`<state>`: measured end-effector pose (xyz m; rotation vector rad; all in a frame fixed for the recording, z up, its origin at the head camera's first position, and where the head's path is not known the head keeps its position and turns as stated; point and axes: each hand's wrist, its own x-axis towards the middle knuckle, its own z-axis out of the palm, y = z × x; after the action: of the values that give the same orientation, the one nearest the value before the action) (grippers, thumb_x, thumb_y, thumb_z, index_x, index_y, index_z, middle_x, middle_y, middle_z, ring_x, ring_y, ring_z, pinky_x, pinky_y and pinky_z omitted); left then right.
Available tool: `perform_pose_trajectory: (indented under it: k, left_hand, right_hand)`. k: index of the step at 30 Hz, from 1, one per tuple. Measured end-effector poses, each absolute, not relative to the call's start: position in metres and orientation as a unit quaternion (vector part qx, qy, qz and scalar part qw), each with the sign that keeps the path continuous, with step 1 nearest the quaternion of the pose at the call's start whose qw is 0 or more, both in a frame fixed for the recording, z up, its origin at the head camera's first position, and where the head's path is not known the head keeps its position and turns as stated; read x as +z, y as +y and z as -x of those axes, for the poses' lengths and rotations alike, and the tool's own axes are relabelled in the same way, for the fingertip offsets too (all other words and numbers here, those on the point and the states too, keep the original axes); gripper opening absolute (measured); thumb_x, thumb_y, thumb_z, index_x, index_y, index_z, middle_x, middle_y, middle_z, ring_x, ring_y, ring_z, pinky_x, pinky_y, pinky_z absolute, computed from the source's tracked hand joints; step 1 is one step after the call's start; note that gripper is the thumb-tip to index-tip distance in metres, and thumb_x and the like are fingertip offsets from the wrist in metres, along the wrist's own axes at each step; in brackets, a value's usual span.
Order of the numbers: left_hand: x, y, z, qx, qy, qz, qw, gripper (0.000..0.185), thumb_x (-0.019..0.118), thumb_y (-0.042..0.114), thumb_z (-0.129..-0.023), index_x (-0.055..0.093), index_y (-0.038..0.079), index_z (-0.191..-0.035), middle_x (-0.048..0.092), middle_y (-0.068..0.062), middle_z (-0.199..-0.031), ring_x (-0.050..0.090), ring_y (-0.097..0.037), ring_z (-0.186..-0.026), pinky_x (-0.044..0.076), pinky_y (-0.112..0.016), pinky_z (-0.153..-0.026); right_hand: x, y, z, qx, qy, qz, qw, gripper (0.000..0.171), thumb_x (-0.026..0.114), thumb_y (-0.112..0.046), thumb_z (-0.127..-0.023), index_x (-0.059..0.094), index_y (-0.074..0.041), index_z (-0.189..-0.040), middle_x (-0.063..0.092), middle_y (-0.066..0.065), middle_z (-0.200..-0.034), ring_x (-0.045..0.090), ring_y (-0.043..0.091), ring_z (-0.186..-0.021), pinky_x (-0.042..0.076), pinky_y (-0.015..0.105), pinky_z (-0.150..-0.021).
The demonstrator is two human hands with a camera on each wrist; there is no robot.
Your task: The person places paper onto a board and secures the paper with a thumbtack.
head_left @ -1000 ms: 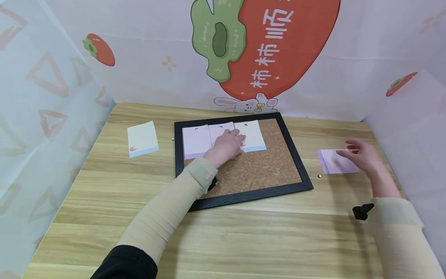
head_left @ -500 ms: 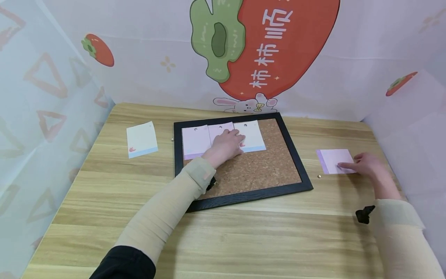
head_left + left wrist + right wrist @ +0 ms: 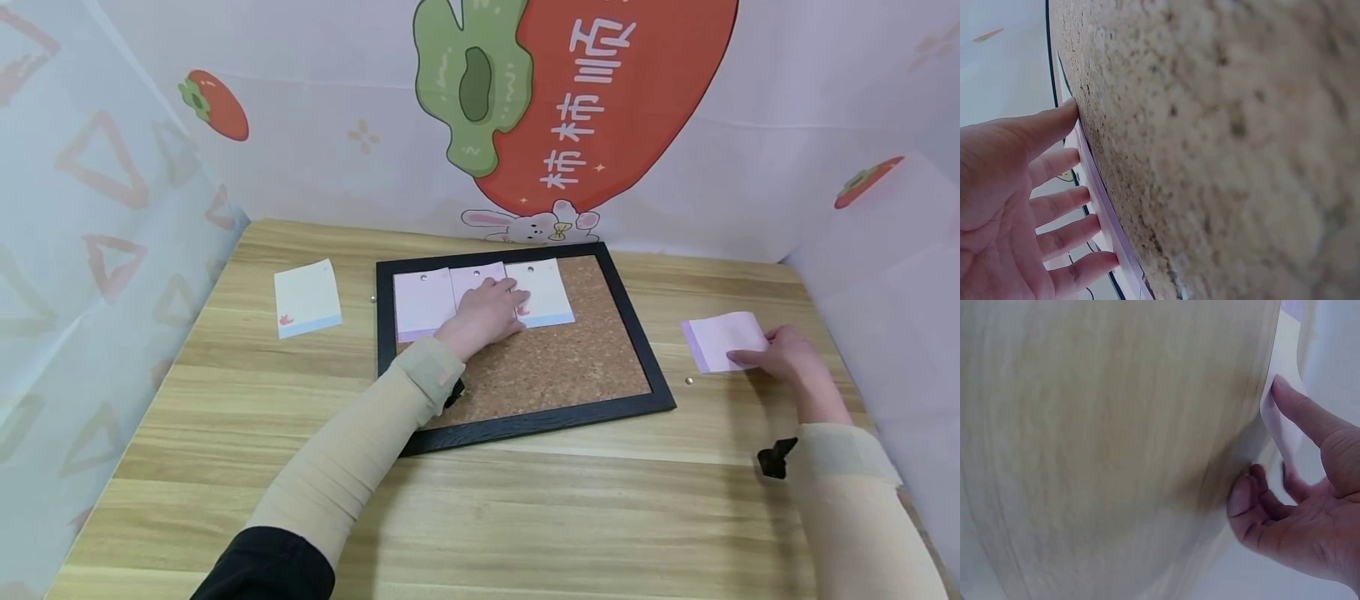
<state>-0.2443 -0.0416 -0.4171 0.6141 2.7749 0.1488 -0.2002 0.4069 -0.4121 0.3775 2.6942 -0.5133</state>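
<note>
On the left of the wooden surface (image 3: pixel 525 517) lies a white note (image 3: pixel 311 296) with a blue band along its near edge and a small red print in one corner. A tiny metal pin (image 3: pixel 372 299) sits just beside the corkboard (image 3: pixel 570 367), which is framed in black. Along the board's far side, two lilac notes (image 3: pixel 422 304) and a blue-banded note (image 3: pixel 547 292) are pinned side by side. The left hand (image 3: pixel 482 317) rests over the middle one, fingers extended and apart. Farther right, a plain pale lilac sheet (image 3: pixel 723 340) with a deeper purple strip down its left edge bows upward, its right side pinched between the right hand's (image 3: pixel 787 358) thumb and index finger. A second pin (image 3: pixel 689 381) lies near its near left corner.
</note>
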Motion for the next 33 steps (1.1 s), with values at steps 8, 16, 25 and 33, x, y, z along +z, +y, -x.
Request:
perform_pose_trajectory:
  k: [8,16,25,33]
  left_hand:
    - [-0.417,-0.043,0.248,0.044,0.963,-0.216,0.154,0.061,0.059,0.047,-0.098,0.042,0.027,-0.153,0.036,-0.002,-0.161,0.037,-0.027,-0.146,0.043,-0.051,-0.112]
    - [-0.417,-0.044,0.248,0.046,0.962,-0.219,0.154,0.06,0.058,0.046,-0.099,0.042,0.027,-0.153,0.036,-0.003,-0.162,0.036,-0.028,-0.147,0.042,-0.052,-0.113]
    - [-0.416,-0.045,0.247,0.045,0.962,-0.217,0.158,0.06,0.058,0.046,-0.099,0.041,0.027,-0.153,0.035,-0.003,-0.162,0.036,-0.028,-0.146,0.042,-0.052,-0.113]
    - [-0.415,-0.044,0.247,0.042,0.962,-0.217,0.159,0.06,0.057,0.046,-0.099,0.041,0.027,-0.153,0.034,-0.002,-0.162,0.035,-0.028,-0.147,0.042,-0.052,-0.113]
  right_hand:
    - [-0.418,0.41,0.201,-0.292,0.934,-0.159,0.128,0.068,0.06,-0.02,-0.098,0.021,0.021,-0.136,0.041,0.044,-0.127,0.059,0.023,-0.087,0.048,0.028,-0.072]
    - [-0.408,0.414,0.203,-0.46,0.87,-0.165,0.063,0.035,0.057,-0.012,-0.099,0.045,0.002,-0.129,0.066,-0.006,-0.089,0.059,-0.01,-0.065,0.055,0.013,-0.063]
    - [-0.392,0.396,0.208,-0.517,0.842,-0.15,0.046,0.032,0.07,-0.018,-0.093,0.061,-0.02,-0.124,0.063,-0.02,-0.077,0.063,-0.005,-0.069,0.055,0.012,-0.064]
    - [-0.387,0.371,0.214,-0.443,0.891,-0.081,0.061,0.05,0.066,-0.02,-0.097,0.052,-0.002,-0.141,0.058,-0.016,-0.08,0.058,-0.004,-0.075,0.055,0.01,-0.07]
